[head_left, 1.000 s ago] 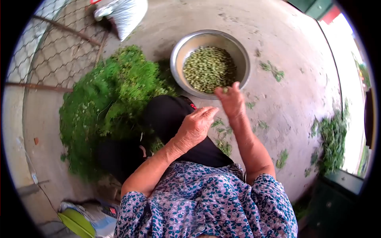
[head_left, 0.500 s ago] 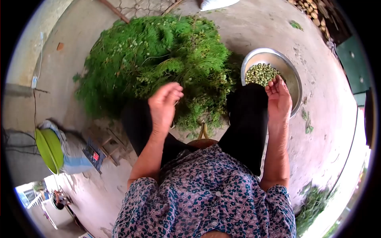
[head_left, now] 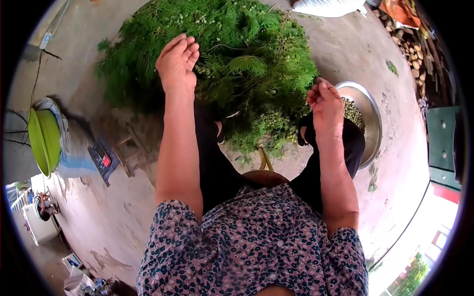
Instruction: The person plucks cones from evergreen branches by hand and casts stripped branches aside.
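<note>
A large heap of green conifer branches (head_left: 252,93) with small round cones lies on the floor before my knees. Over its left part is my left hand (head_left: 177,61), raised with the fingers loosely bent and apart; nothing shows in it. My right hand (head_left: 327,106) hovers between the heap's right edge and a metal bowl (head_left: 376,128), fingers half curled, with nothing visible between them. Small green cones (head_left: 353,114) lie inside the bowl, partly hidden behind my right hand and knee.
A lime-green basin (head_left: 44,140) and a small wooden stool (head_left: 126,150) stand at the left. Stacked firewood (head_left: 412,56) and a green cabinet (head_left: 443,143) line the right side. A white sack (head_left: 328,7) lies at the far edge.
My left hand has moved forward and left over the branches. My right hand has gone from above the bowl leftward toward the heap. The camera view has shifted too.
</note>
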`<state>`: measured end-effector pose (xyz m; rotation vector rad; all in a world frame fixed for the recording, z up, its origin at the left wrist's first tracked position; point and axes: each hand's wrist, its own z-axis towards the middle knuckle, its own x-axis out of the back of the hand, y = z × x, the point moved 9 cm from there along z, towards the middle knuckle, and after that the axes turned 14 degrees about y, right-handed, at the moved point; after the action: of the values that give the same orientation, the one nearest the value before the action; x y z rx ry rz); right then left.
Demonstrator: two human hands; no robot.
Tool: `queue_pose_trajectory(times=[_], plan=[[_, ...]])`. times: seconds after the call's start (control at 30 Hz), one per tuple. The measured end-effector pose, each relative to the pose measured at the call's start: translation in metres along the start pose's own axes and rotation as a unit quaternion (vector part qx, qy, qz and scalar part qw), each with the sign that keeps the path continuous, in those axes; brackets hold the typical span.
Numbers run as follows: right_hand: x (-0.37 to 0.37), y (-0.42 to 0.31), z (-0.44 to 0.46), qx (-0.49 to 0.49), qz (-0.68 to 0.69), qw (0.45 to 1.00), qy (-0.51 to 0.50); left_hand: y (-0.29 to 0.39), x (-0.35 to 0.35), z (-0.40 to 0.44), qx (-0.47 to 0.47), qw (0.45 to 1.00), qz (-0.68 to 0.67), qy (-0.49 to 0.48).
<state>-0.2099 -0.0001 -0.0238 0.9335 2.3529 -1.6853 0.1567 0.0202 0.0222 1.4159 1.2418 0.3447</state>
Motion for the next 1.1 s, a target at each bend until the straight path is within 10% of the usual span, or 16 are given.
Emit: queue_pose_trajectory(times=[0.2,0.47,0.53,0.57,0.93,1.1], plan=[[-0.002,0.08,0.06,-0.062,-0.158,0.984,0.058,-0.023,-0.011,0.034,0.047,0.999,-0.008,0.025],[-0.077,0.165,0.103,0.076,-0.448,0.862,-0.226,-0.044,-0.008,0.057,0.091,0.995,0.037,-0.001],[-0.082,0.199,0.104,0.102,-0.55,0.783,-0.274,-0.037,-0.007,0.063,0.082,0.996,0.002,-0.016],[-0.096,0.214,0.101,0.322,-0.676,0.572,-0.336,-0.033,-0.003,0.063,0.084,0.996,-0.005,-0.008],[-0.063,0.244,0.105,0.331,-0.837,0.267,-0.344,-0.015,0.02,0.077,0.087,0.994,-0.054,0.043],[-0.058,0.243,0.124,0.351,-0.818,0.349,-0.294,-0.017,0.023,0.076,0.119,0.989,-0.05,0.067]])
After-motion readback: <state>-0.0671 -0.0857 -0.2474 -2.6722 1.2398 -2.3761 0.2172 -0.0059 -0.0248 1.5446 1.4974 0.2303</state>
